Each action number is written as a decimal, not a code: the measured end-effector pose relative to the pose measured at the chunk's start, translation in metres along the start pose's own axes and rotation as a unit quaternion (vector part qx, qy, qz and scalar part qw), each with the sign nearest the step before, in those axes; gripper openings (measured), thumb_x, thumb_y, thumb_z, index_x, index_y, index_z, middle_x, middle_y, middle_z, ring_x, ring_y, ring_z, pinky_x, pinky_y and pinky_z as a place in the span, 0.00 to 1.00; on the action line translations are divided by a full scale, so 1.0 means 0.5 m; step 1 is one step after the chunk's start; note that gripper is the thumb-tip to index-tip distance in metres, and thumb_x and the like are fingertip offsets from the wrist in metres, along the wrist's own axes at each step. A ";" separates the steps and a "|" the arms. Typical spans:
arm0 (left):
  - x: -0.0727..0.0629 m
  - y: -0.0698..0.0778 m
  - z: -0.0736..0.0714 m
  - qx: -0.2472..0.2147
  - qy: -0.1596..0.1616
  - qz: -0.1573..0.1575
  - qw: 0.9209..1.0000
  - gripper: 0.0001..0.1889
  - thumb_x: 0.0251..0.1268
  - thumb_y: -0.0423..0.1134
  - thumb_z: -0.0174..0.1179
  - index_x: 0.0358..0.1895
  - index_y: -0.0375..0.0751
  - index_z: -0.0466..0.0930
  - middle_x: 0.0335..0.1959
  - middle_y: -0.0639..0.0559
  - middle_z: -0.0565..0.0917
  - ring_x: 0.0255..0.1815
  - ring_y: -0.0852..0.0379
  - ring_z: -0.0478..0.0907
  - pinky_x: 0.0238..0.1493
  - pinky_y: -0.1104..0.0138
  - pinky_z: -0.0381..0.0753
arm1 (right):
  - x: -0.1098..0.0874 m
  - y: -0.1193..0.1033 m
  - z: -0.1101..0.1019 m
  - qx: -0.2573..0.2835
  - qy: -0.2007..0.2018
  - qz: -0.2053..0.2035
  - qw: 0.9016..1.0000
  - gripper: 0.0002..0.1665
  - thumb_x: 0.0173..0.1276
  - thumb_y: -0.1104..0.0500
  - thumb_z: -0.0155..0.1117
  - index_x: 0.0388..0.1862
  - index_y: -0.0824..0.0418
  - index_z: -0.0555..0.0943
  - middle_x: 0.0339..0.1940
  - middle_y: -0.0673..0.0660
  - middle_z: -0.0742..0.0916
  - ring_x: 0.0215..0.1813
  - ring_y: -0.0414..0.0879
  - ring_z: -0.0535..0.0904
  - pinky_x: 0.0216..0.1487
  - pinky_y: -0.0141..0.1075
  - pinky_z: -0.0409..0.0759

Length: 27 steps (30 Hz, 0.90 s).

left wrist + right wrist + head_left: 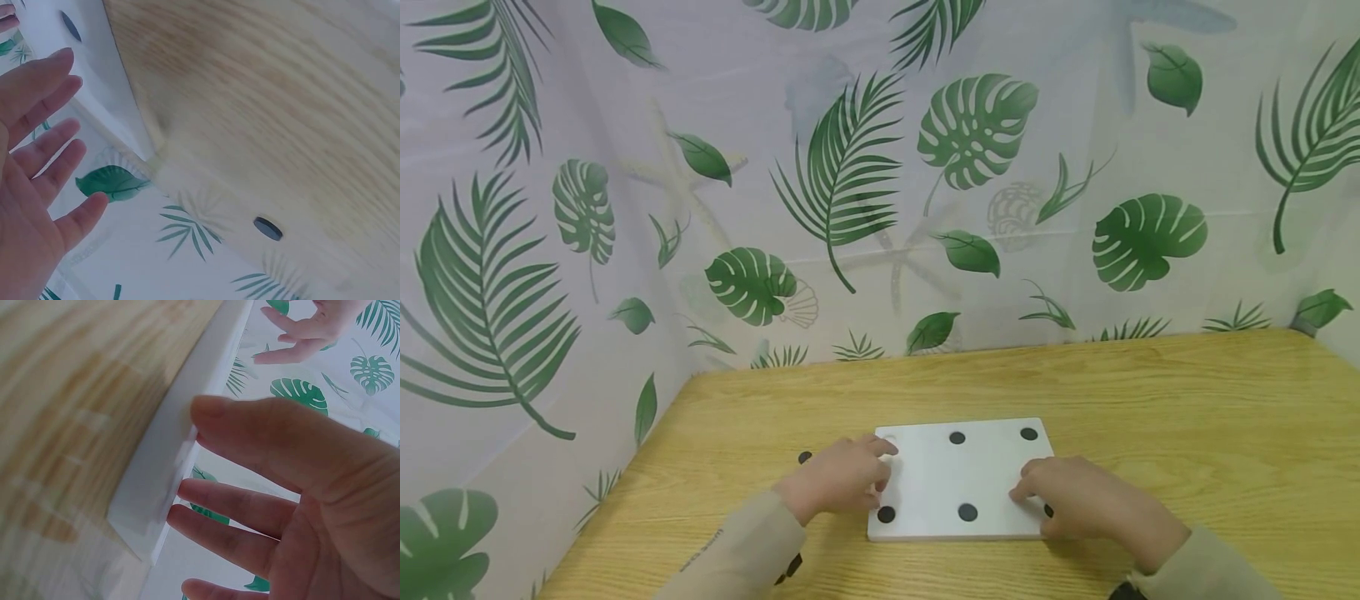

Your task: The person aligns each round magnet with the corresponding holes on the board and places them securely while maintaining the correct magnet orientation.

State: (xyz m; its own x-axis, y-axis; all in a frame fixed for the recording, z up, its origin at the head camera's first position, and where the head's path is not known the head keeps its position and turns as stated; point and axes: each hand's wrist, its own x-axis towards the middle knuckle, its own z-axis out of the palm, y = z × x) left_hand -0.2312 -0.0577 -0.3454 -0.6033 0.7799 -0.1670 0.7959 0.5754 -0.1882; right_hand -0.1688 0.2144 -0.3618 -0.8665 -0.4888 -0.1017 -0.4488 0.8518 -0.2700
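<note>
A white rectangular board (925, 475) lies on the wooden table, with black round discs (967, 512) along its two long sides. At its far left corner is a pale round spot (890, 439) without black. My left hand (852, 475) hovers over the board's left end; its fingers are spread and hold nothing in the left wrist view. My right hand (1071, 496) rests at the board's right end, the thumb and fingertips by its edge, partly covering one disc. A loose black disc (267, 228) lies on the table left of the board, just past my left hand.
The wooden table (1187, 417) reaches back to a white cloth backdrop (1060, 283) printed with green leaves. The cloth also hangs along the left side and at the far right.
</note>
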 end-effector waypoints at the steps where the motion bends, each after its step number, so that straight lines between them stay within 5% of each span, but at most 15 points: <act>1: -0.001 -0.004 0.001 -0.002 0.004 -0.003 1.000 0.06 0.51 0.43 0.63 0.21 0.53 0.77 0.55 0.53 0.71 0.57 0.53 0.66 0.47 0.64 0.70 | 0.000 0.000 0.000 0.001 0.000 0.001 1.000 0.21 0.41 0.63 0.71 0.39 0.60 0.82 0.38 0.51 0.79 0.38 0.45 0.75 0.40 0.42 0.72; 12: -0.023 -0.076 0.028 -0.020 0.045 -0.064 0.997 0.08 0.47 0.42 0.66 0.30 0.46 0.79 0.53 0.49 0.72 0.53 0.49 0.67 0.39 0.58 0.73 | 0.001 0.000 0.003 0.007 -0.006 0.015 1.000 0.22 0.41 0.64 0.71 0.40 0.60 0.82 0.39 0.52 0.80 0.41 0.47 0.75 0.42 0.43 0.72; 27: -0.058 -0.146 0.058 -0.065 0.011 -0.173 0.983 0.07 0.50 0.37 0.63 0.32 0.44 0.77 0.51 0.46 0.70 0.53 0.45 0.66 0.42 0.50 0.69 | -0.001 0.001 0.001 0.001 0.001 0.001 1.000 0.21 0.42 0.63 0.71 0.40 0.61 0.82 0.39 0.52 0.79 0.41 0.48 0.75 0.42 0.44 0.72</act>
State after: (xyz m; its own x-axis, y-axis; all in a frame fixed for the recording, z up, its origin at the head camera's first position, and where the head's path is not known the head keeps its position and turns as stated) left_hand -0.2731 -0.1296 -0.3550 -0.8384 0.5371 -0.0934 0.5447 0.8320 -0.1053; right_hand -0.1685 0.2151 -0.3624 -0.8676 -0.4871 -0.1005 -0.4469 0.8521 -0.2724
